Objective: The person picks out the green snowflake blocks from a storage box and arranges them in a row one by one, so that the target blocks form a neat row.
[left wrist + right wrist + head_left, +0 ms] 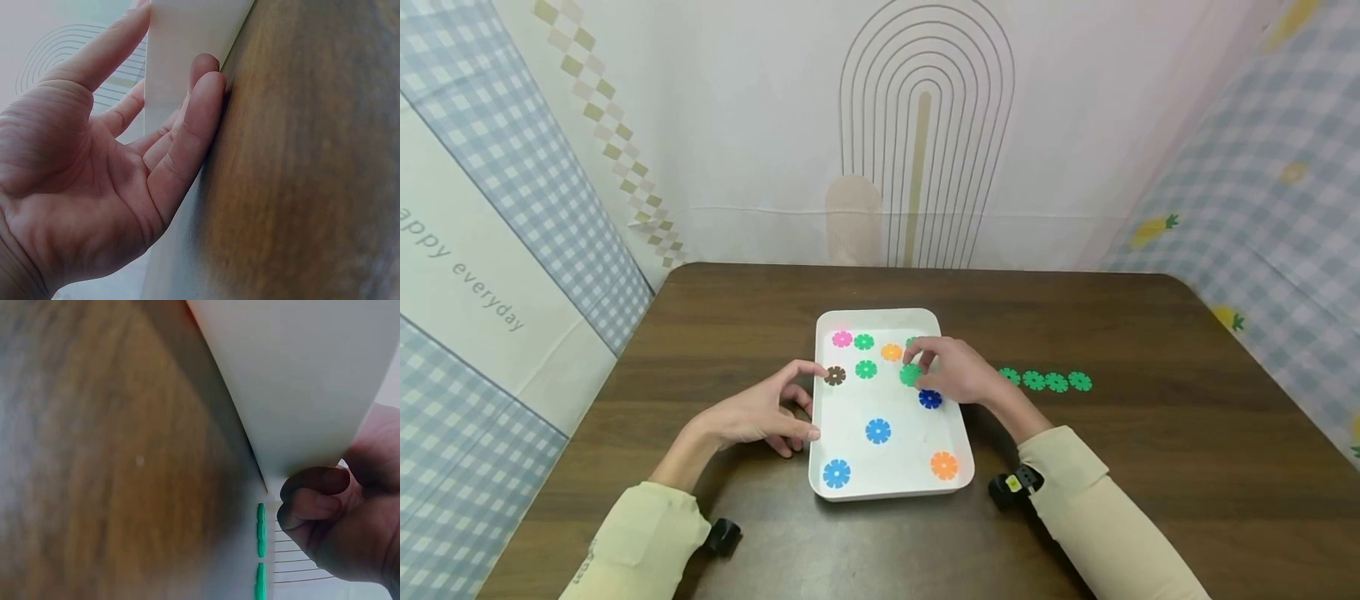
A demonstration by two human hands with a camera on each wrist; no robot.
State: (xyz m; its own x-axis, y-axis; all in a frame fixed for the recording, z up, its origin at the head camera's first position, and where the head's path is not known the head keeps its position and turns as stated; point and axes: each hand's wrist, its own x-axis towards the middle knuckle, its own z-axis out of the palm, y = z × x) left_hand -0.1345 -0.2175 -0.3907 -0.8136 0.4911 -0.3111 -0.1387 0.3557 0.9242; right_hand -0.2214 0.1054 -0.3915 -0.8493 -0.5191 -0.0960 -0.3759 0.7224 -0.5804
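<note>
My left hand rests at the left edge of a white tray, thumb and index finger on the rim and spread apart. Lower fingers lie by the tray's outer wall in the left wrist view. The index fingertip is beside a brown notched disc. Over the tray's right side, my right hand pinches a green notched disc between thumb and fingers. Just below it lies a dark blue disc; another green disc is partly hidden behind the fingers. The right wrist view hides the pinched disc behind the tray wall.
Elsewhere in the tray lie a pink disc, green discs, orange discs and light blue discs. A row of several green discs lies on the brown table to the right, partly behind my right forearm.
</note>
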